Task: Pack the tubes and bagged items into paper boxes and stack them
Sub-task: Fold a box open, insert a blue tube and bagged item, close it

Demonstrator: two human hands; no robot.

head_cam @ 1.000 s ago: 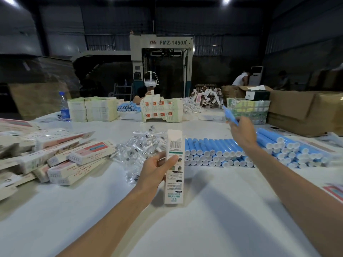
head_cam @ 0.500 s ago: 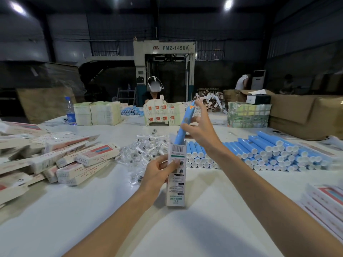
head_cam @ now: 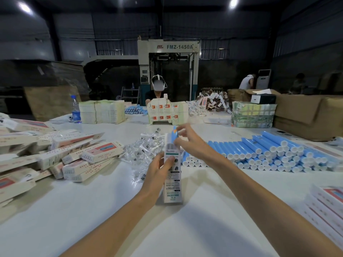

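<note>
Sliding a blue tube (head_cam: 174, 135) into an upright paper box (head_cam: 172, 182) above the worktop (head_cam: 92, 210).
The left hand (head_cam: 157, 173) grips the box mid-height, thumb curled across its front. The right hand (head_cam: 194, 145) pinches the tube's top end in its fingers (head_cam: 183, 129), just above the box mouth. Bagged items (head_cam: 143, 151) lie just behind, loose tubes (head_cam: 259, 153) in rows to the right, and more boxes (head_cam: 83, 158) heaped on the left. Half a second ago the tube stood far out; now only its tip shows.
</note>
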